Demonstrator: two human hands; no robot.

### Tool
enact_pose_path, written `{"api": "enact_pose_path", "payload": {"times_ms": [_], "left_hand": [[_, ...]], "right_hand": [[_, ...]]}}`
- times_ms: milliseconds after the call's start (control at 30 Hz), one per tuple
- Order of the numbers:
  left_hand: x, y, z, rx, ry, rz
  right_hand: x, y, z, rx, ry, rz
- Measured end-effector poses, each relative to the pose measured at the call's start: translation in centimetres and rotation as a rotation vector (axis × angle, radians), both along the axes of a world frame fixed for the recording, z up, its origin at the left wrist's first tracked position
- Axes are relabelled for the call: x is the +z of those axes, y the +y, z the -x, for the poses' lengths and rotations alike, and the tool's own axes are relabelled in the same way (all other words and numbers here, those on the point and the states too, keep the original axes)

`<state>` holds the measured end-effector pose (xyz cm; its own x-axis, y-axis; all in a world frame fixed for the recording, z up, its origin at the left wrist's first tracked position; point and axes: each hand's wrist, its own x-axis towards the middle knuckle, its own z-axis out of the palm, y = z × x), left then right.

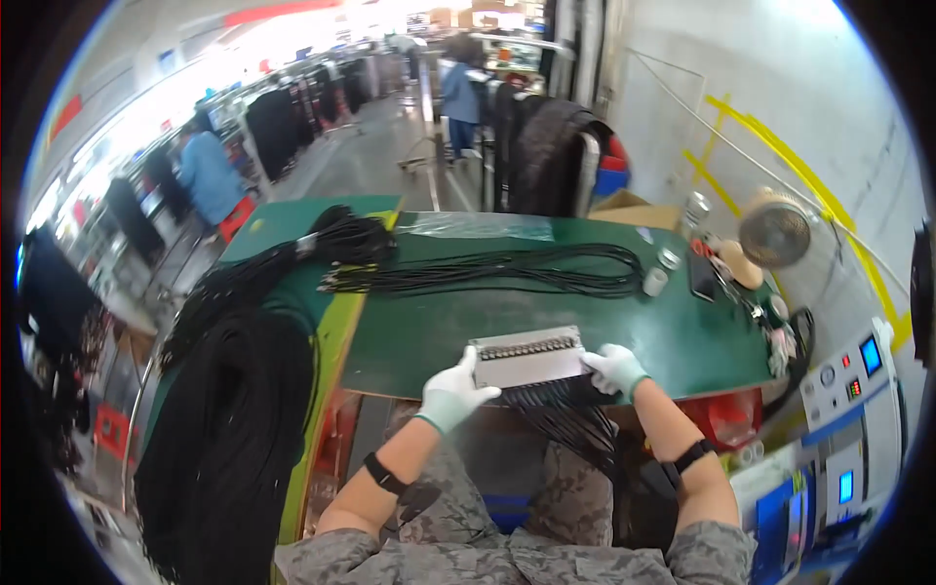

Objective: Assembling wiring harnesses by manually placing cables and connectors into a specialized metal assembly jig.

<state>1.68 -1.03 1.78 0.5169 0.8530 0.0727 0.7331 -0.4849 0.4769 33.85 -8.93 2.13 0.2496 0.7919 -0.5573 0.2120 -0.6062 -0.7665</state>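
Observation:
In white gloves, both my hands hold a flat silver-grey metal block [531, 368] over the near edge of the green table. Along its upper side runs a row of small dark slots or connector ends. My left hand [451, 395] grips the block's left end, thumb up along the side. At the right end, my right hand [616, 370] closes round the corner, its fingertips partly hidden. A bunch of thin black cables [575, 424] hangs from the block's near side toward my lap.
Looped black cables [507, 271] lie across the green table [419, 341]. Thick black cable bundles [219, 419] fill the left side. On the right are a phone [701, 276], a white spool [655, 283], a fan [774, 234] and a control machine [848, 390]. People stand farther off.

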Motion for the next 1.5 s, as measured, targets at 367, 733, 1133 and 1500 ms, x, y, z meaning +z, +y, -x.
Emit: {"api": "enact_pose_path", "payload": {"times_ms": [367,733,1133,1500], "left_hand": [[-0.2,0.9,0.6,-0.123,-0.135,0.193],[0.7,2.9,10.6,-0.069,-1.930,0.684],[0.1,2.4,7.3,-0.164,0.054,-0.422],[-1.2,3.7,6.5,-0.299,0.119,-0.344]], "right_hand": [[5.5,-1.2,3.3,-0.234,0.033,-0.403],[4.0,-8.9,1.7,0.422,0.299,-0.136],[-7.8,-5.4,9.1,0.361,0.511,-0.381],[1.1,-3.3,11.1,0.055,0.886,-0.247]]}}
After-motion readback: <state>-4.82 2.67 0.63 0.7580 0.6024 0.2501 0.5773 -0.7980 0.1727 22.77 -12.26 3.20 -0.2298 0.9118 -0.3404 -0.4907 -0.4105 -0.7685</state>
